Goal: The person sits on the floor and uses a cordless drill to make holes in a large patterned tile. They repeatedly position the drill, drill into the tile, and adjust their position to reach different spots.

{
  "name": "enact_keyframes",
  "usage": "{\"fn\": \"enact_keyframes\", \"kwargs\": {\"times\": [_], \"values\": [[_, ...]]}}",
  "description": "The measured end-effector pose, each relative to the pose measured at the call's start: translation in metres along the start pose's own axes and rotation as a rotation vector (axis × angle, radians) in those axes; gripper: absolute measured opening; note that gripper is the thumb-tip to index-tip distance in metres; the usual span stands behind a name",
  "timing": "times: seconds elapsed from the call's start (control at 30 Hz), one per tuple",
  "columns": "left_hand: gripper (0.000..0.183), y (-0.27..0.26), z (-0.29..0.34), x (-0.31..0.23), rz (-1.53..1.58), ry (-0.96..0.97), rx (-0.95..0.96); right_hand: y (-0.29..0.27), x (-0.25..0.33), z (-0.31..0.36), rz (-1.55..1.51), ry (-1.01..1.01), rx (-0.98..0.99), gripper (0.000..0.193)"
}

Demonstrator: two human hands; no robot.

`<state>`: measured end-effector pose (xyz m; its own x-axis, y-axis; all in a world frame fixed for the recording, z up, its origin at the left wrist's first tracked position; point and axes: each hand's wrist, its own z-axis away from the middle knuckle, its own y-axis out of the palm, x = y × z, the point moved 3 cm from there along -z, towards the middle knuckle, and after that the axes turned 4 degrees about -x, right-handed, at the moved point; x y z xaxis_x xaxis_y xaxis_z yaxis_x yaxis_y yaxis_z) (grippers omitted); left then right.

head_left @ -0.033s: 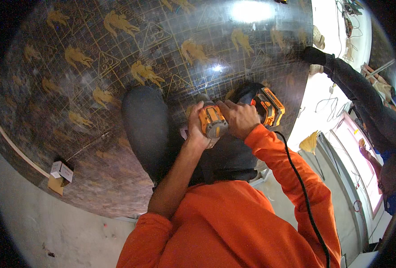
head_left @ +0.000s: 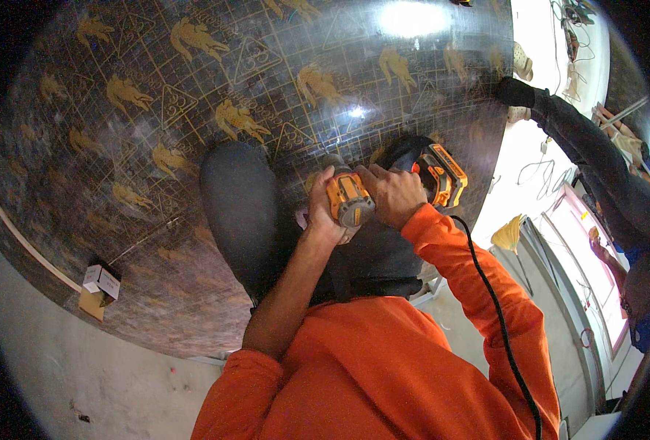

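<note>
A yellow-and-black cordless drill (head_left: 350,199) lies across my lap, its rear end facing up toward me. My left hand (head_left: 320,208) is wrapped round the left side of the drill's body, near its front. The grip of the drill is in my right hand (head_left: 398,193), with the fingers closed. Beyond that hand the yellow-and-black battery pack (head_left: 448,176) sticks out to the right. The drill's front end points away between my knees, and its tip is hidden. Below it is a dark board (head_left: 281,103) with yellow printed figures and grid lines.
A small white open box (head_left: 101,281) sits at the board's left edge. A black cable (head_left: 495,290) runs along my right sleeve. At the right, another person's dark-clothed leg (head_left: 578,128) reaches onto the board's edge. Behind it are loose cables and a yellow broom (head_left: 509,233).
</note>
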<state>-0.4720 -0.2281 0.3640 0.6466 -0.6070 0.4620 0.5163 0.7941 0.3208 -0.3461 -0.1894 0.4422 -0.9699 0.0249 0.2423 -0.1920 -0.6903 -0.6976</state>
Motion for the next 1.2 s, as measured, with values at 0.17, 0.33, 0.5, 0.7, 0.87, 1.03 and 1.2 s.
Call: {"fn": "enact_keyframes", "kwargs": {"times": [0.17, 0.33, 0.5, 0.7, 0.87, 1.03, 1.2], "values": [[0.039, 0.002, -0.003, -0.002, 0.02, -0.018, 0.022, 0.002, -0.003, -0.005, 0.024, 0.015, 0.069, 0.055], [0.037, 0.003, -0.004, -0.002, -0.008, 0.025, -0.002, -0.004, -0.004, -0.006, 0.014, 0.001, 0.046, 0.056], [0.036, 0.005, -0.008, -0.007, -0.074, 0.175, -0.024, -0.006, -0.005, -0.008, 0.007, -0.011, -0.001, 0.055], [0.035, 0.002, -0.008, -0.004, -0.006, 0.056, -0.023, -0.001, -0.005, -0.006, 0.016, 0.008, 0.063, 0.043], [0.034, 0.001, -0.006, -0.002, -0.029, 0.11, 0.039, 0.004, -0.007, -0.004, 0.022, 0.003, 0.054, 0.052], [0.033, -0.004, -0.011, 0.001, -0.003, 0.073, 0.078, 0.005, -0.008, -0.001, 0.033, 0.016, 0.061, 0.053], [0.036, -0.011, -0.018, 0.0, -0.04, 0.1, 0.098, 0.002, -0.007, 0.0, 0.052, 0.029, 0.09, 0.056]]}}
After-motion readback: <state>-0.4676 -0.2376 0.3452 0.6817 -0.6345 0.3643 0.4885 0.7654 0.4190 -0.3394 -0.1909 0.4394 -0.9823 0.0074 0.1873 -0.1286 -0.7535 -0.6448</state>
